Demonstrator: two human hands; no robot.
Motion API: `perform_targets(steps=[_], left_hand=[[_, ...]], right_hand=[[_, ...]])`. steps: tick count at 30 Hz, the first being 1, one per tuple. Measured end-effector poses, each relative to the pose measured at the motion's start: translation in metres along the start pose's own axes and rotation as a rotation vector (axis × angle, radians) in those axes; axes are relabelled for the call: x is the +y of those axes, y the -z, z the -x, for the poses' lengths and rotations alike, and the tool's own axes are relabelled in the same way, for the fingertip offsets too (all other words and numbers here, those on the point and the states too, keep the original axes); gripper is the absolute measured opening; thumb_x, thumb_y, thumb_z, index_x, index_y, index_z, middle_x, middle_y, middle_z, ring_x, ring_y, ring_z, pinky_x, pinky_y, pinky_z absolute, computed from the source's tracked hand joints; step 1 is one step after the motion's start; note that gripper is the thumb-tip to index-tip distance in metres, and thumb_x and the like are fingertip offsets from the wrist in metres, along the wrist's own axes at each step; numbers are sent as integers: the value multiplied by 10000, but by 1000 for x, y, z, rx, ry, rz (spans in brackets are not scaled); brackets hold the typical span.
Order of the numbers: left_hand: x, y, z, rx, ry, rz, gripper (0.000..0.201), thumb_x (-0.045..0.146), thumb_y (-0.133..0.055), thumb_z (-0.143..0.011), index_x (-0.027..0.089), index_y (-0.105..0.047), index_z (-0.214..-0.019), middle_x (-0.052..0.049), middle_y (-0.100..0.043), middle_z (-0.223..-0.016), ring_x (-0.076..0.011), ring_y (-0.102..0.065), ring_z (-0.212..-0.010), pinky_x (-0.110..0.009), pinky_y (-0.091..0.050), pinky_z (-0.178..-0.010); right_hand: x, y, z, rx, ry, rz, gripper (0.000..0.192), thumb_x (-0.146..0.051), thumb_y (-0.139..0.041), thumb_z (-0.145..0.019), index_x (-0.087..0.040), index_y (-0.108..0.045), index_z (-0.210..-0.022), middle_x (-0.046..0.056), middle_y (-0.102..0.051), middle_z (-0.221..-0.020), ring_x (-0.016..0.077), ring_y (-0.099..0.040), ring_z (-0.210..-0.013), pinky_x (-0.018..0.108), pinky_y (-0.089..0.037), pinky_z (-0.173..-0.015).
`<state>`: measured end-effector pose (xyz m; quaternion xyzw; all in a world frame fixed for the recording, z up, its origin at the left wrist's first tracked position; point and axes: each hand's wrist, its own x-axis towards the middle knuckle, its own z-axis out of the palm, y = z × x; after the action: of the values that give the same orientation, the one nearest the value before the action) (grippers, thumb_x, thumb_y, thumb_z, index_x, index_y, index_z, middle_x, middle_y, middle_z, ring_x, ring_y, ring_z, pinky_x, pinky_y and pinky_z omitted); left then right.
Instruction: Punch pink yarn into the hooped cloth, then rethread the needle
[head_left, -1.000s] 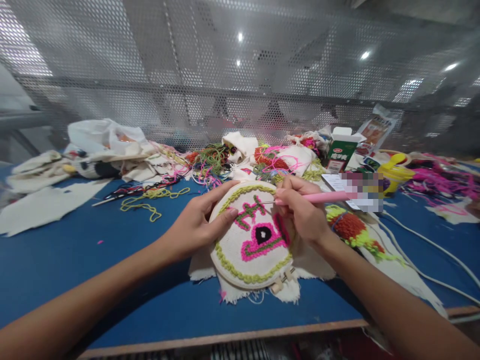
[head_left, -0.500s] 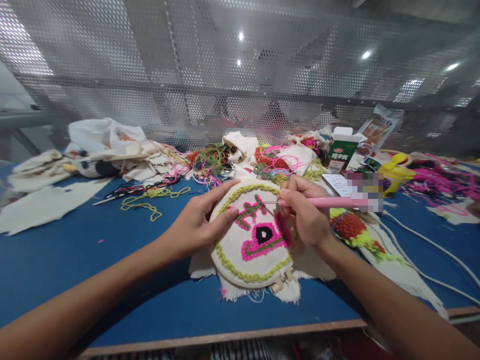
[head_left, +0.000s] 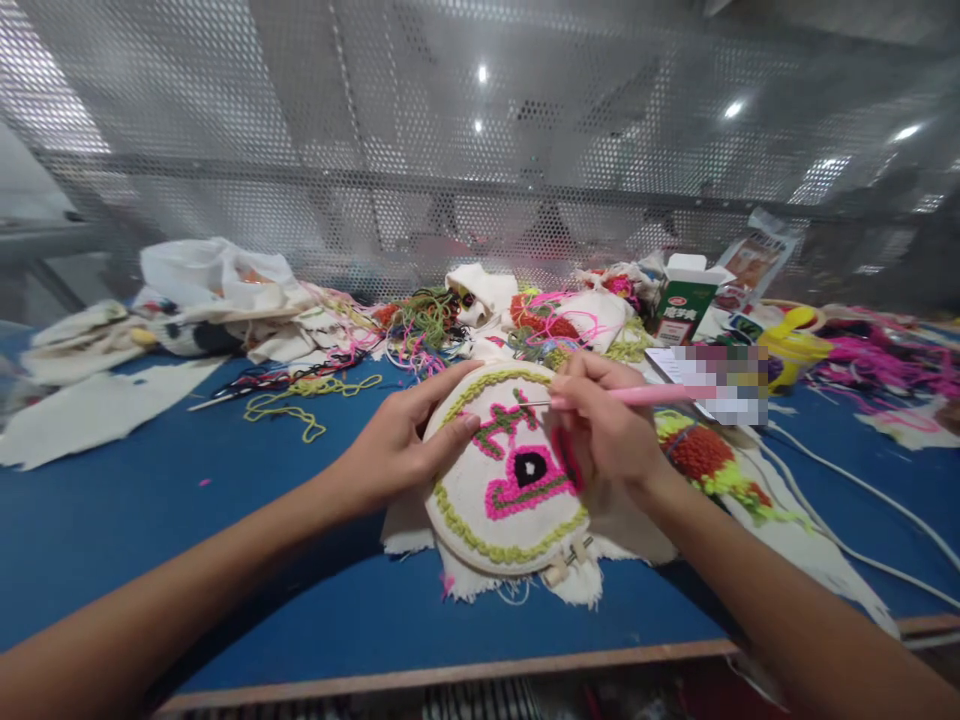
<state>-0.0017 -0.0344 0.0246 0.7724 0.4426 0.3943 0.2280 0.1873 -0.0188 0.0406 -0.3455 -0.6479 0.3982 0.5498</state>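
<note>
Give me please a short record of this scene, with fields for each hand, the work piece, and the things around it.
left hand: left hand holds the left rim of the round embroidery hoop with cream cloth, thumb on the cloth
right hand: right hand has its grip on a pink-handled punch needle, metal tip pointing at the cloth
work piece: yellow-green loop border, pink and green yarn shapes, black patch with a white centre
surface: blue table top
behind: tangled coloured yarn pile, green and white carton, white plastic bag
right of hoop: red and yellow-green tufted piece
</note>
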Motion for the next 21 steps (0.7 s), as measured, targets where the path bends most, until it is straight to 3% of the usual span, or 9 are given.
perform_targets(steps=[3,5,8,10,12,14,16,18,21], left_hand=[[-5,0,-3,-34,-17,-63,498,410,-429,-821,157,-420,-1250,-76,-585,-1174,-206,-582,-960,-281,-462,-804],[-6,1,-4,-145,-9,-212,425,402,-373,-842,153,-494,-1164,-68,-663,-1001,-188,-619,-801,-268,-470,-671],[-4,4,-4,-293,-10,-583,450,420,-275,-865,177,-645,-779,-36,-653,-609,-173,-572,-523,-249,-359,-469],[-7,9,-6,-265,-23,-762,541,438,-224,-874,194,-624,-603,-31,-601,-509,-169,-535,-467,-250,-296,-442],[-15,17,-11,-179,-12,-821,543,432,-201,-880,196,-632,-650,-37,-603,-544,-173,-542,-503,-251,-296,-459],[-28,28,-18,-86,21,-855,483,405,-218,-882,172,-639,-835,-68,-622,-656,-199,-565,-600,-263,-337,-511],[-43,39,-24,-7,37,-887,430,380,-274,-872,133,-576,-1053,-114,-615,-806,-236,-569,-735,-296,-382,-595],[-56,44,-27,25,23,-904,431,370,-328,-860,124,-508,-1165,-144,-576,-923,-255,-548,-838,-328,-406,-671],[-70,42,-31,7,-42,-905,384,331,-410,-845,147,-515,-1165,-137,-539,-998,-237,-518,-924,-337,-416,-765]], right_hand=[[5,8,-9,118,-73,-174,276,-146,-499,-664,-186,-324,-454,-70,-318,-382,48,-238,-348,196,-156,-345],[9,11,-14,196,-137,-199,265,-158,-512,-657,-186,-335,-462,-70,-309,-396,48,-228,-357,195,-147,-344],[15,11,-18,251,-205,-159,245,-218,-545,-683,-194,-363,-521,-81,-283,-438,51,-221,-369,194,-165,-350],[19,11,-19,204,-168,-54,216,-274,-549,-716,-198,-402,-578,-78,-311,-477,59,-260,-387,195,-212,-368],[24,13,-21,104,-28,159,147,-292,-542,-745,-200,-466,-659,-52,-406,-556,80,-364,-460,208,-298,-432],[30,18,-24,-44,161,438,46,-242,-532,-760,-196,-533,-761,-3,-502,-697,119,-466,-618,245,-378,-563],[39,24,-29,-218,286,685,114,-149,-501,-759,-184,-579,-835,50,-541,-820,164,-502,-769,300,-399,-695],[48,30,-35,-326,322,840,248,-59,-439,-747,-167,-600,-902,88,-564,-891,194,-508,-866,339,-396,-776],[60,37,-43,-396,307,954,418,32,-380,-688,-139,-598,-1001,125,-581,-1003,209,-516,-952,353,-401,-832]])
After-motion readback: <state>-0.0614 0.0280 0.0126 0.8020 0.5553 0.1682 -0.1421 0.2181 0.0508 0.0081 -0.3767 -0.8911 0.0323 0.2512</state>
